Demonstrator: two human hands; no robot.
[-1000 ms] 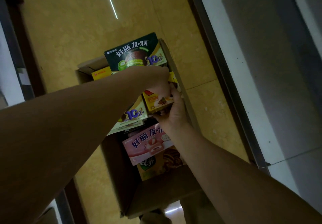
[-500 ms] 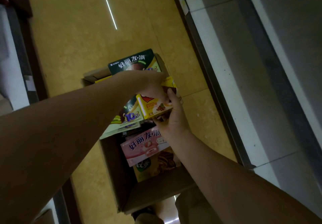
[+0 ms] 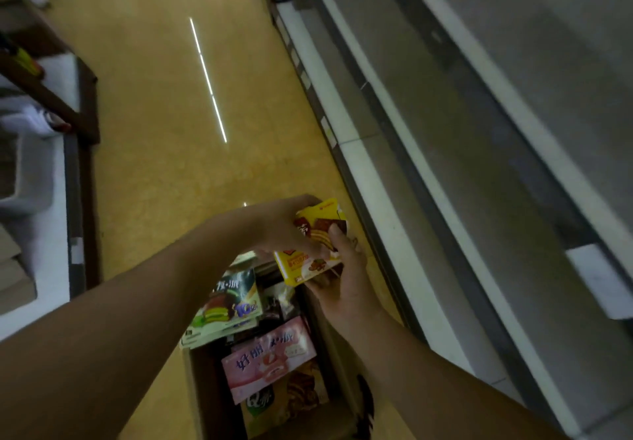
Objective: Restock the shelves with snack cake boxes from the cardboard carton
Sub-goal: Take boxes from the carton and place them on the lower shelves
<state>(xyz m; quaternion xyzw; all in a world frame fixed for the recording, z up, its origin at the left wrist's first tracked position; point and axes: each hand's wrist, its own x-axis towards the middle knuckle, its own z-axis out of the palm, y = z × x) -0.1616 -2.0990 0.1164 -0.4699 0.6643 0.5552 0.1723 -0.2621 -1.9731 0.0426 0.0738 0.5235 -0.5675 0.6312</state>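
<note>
Now | both hands clamped on yellow snack cake boxes (image 3: 313, 251) — left hand (image 3: 274, 230) over the top, right hand (image 3: 342, 278) cupping beneath, fingers closed on them | held just above cardboard carton (image 3: 202, 398) | advice: keep the stack level, swing right to the grey shelf (image 3: 462, 172) — set down flat, labels outward

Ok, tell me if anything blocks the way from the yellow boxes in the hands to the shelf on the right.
Nothing visible does. Both the left hand and right hand hold the yellow boxes above the carton, and the grey shelf beside them looks bare.
</note>
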